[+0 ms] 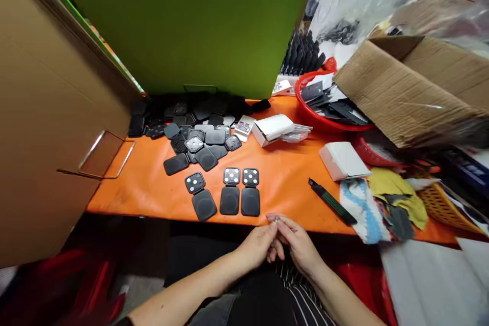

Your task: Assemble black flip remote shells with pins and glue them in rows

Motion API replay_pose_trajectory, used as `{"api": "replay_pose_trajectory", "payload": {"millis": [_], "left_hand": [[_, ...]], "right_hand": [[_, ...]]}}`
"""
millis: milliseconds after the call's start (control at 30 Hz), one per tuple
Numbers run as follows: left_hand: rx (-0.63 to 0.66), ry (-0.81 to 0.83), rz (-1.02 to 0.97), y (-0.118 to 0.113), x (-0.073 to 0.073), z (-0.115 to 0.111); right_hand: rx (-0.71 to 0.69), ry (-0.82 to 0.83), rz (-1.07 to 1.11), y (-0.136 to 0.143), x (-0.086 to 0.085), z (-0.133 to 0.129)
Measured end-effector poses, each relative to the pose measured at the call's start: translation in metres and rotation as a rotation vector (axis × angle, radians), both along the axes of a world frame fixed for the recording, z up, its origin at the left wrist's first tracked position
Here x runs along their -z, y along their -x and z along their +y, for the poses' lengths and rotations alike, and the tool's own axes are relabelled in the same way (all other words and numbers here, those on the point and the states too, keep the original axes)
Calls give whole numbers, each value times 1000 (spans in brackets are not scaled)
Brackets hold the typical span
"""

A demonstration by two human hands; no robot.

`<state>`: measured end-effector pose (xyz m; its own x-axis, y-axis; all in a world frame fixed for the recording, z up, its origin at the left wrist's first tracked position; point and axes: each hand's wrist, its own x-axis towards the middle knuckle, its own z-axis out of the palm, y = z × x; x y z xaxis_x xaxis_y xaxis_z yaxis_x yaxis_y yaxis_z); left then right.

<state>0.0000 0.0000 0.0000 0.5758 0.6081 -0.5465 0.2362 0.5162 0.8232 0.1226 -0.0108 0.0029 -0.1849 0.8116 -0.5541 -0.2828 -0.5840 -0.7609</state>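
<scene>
Left hand (256,245) and right hand (300,248) together at near edge of orange table (290,163); fingertips pinch a small silvery piece (276,219), too small to identify. Beyond the grip, to its left: three opened black units (229,200) in a row, leftmost tilted; farther out, heaped black pieces (206,158). Right of grip: dark cutter (331,201), then white-and-blue cloth (362,209).

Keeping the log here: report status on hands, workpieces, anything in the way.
Left hand and right hand meet at a tiny shiny piece. Three hinged black units lie unfolded ahead. Long black tool off right, not between hands and units.
</scene>
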Motion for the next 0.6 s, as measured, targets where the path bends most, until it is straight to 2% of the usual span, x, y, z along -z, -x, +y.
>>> {"api": "replay_pose_trajectory", "payload": {"millis": [100, 133, 200, 233, 267, 300, 367, 433, 533, 600], "left_hand": [[-72, -252, 99, 35, -14, 8], [-125, -343, 197, 51, -16, 12], [-341, -615, 528, 85, -19, 23], [-459, -669, 744, 102, -18, 29], [-526, -672, 950, 117, -17, 34], [-557, -647, 1112, 128, -15, 40], [-516, -602, 1274, 141, -11, 49], [-476, -560, 1265, 142, -8, 57], [-618, -428, 1004, 141, -7, 69], [-695, -348, 786, 143, -8, 76]], "right_hand": [[125, -94, 36, 13, -5, 7], [156, -121, 28, 14, -5, 10], [219, -176, -27, 14, -4, 18], [222, -187, -66, 12, -2, 23], [207, -190, -111, 10, 0, 26], [176, -193, -162, 9, 1, 30], [85, -232, -289, 9, 3, 34], [-29, -327, -441, 13, 1, 35], [-201, -471, -619, 21, -6, 33], [-270, -481, -655, 26, -10, 33]]}}
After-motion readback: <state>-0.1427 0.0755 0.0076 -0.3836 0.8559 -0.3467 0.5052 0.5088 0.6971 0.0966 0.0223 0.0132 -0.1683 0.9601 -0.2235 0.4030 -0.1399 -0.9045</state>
